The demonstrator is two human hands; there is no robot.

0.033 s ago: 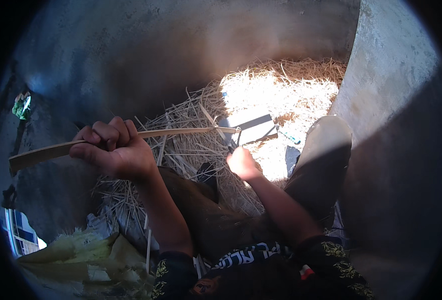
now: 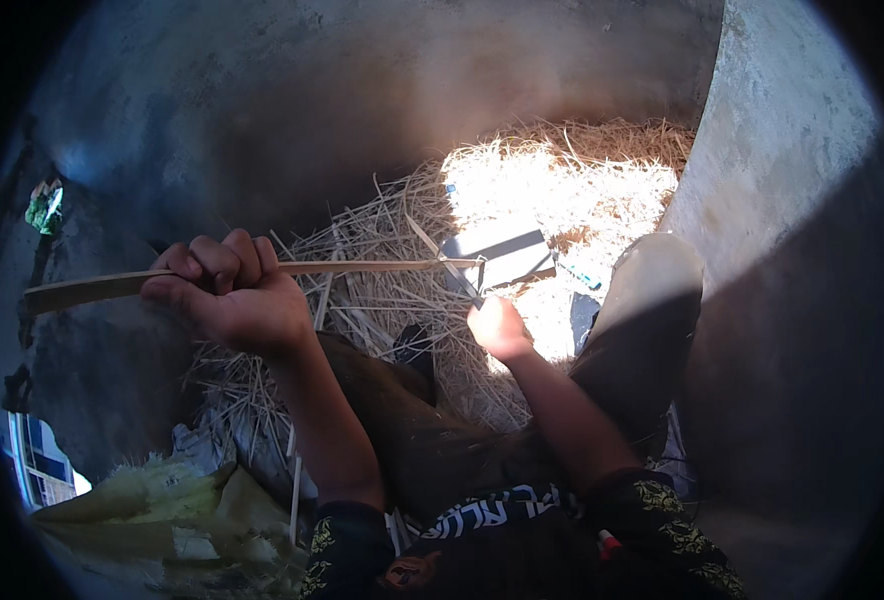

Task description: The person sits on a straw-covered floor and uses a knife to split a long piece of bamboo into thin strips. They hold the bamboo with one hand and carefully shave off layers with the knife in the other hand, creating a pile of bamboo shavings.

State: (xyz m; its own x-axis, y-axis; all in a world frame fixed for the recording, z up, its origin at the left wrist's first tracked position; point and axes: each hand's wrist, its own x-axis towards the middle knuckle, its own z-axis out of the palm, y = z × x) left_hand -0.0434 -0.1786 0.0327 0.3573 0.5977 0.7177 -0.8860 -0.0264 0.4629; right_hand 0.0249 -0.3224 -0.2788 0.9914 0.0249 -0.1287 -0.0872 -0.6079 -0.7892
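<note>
Grasps a long pale strip (image 2: pixel 97 289) in the left hand (image 2: pixel 237 298), with fingers curled fully round it, well to the left of the grey slab (image 2: pixel 510 258). Clenched likewise in the right hand (image 2: pixel 499 327), just on the near side of the slab: apparently a slender blade-like piece (image 2: pixel 481 275), too blurred to identify. Extends, as to the strip, from beyond the left hand rightward to the slab's left end, nearly level. Crossed there by a thin diagonal sliver (image 2: pixel 426 237); cannot tell whether joined to the strip or merely overlapping. Surrounded, left of and beyond the slab, by loose straw (image 2: pixel 372 230). Judged to be at a splitting or trimming step, with the working end over the slab's left end. Calls, on that reading, for a firm left hold, a straight strip and a short, controlled right-hand stroke.
</note>
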